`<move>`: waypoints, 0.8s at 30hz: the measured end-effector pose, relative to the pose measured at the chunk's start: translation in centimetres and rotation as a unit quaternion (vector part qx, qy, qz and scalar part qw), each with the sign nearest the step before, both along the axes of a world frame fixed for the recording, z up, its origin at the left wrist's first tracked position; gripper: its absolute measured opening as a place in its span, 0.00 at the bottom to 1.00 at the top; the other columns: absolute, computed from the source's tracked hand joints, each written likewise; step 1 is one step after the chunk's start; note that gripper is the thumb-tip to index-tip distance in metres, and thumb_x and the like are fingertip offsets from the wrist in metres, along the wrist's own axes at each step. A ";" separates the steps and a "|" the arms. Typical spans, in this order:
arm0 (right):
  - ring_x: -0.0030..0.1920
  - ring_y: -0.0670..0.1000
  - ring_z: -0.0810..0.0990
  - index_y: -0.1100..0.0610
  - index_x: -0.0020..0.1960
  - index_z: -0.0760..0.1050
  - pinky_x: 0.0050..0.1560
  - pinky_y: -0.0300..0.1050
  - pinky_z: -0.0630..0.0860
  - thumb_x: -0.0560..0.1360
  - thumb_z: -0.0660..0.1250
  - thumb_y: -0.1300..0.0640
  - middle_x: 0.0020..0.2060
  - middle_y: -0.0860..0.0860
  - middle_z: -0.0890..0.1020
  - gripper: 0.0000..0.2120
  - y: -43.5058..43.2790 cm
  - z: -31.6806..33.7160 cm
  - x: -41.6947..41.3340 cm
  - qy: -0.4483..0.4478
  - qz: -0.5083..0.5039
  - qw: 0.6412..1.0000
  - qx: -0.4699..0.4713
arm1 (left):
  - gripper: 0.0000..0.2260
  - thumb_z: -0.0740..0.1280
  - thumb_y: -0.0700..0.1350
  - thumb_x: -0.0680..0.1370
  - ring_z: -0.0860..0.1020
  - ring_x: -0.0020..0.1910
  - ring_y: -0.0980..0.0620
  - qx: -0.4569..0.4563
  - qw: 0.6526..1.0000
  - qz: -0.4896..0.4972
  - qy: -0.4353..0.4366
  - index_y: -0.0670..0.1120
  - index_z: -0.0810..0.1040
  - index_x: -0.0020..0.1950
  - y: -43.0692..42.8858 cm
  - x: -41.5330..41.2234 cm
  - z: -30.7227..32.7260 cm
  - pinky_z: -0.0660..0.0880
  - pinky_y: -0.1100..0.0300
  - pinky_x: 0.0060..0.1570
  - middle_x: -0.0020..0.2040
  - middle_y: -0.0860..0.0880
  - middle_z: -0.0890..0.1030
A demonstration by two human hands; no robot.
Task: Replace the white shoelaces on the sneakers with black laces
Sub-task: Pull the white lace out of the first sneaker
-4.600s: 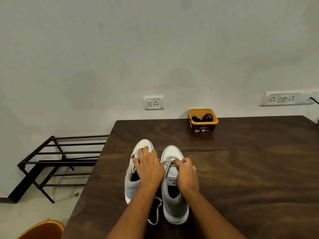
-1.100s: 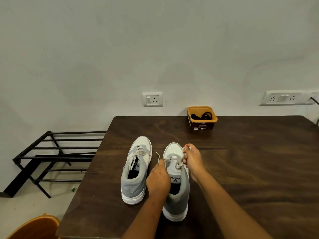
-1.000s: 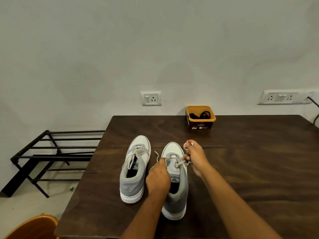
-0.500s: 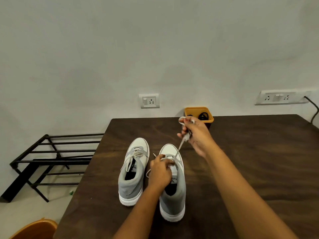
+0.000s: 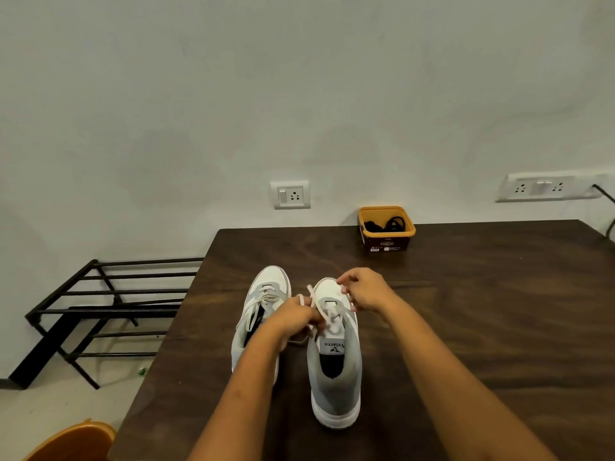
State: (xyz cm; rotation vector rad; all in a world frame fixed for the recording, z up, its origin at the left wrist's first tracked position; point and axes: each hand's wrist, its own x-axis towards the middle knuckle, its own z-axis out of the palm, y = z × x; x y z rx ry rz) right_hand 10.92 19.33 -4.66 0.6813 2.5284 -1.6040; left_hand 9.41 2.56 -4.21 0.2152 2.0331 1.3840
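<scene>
One lace [image 5: 315, 302] (partly inside left hand [image 5: 293, 319])

A plain pale wall [image 5: 299, 78] rises behind the far edge of the dark wooden counter [image 5: 482, 294]. It carries a single switched socket [image 5: 292, 194] and, toward the right, a longer socket strip [image 5: 539, 188]. Off the counter's left edge a black metal rack [image 5: 109, 307] stands on a light floor [image 5: 50, 414].

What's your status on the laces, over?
Left hand grips white lace at right sneaker. Right hand at its eyelets, grip unclear. Left sneaker laced white; black laces in tub. Nothing blocking.
</scene>
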 end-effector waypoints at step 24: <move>0.50 0.54 0.79 0.47 0.51 0.73 0.50 0.47 0.76 0.75 0.62 0.52 0.52 0.50 0.79 0.05 0.4 -5.9 1.6 0.014 0.136 0.936 0.325 | 0.22 0.61 0.55 0.76 0.54 0.73 0.44 -0.298 0.920 -0.035 0.251 0.47 0.73 0.67 5.5 1.8 -4.6 0.61 0.47 0.68 0.77 0.49 0.52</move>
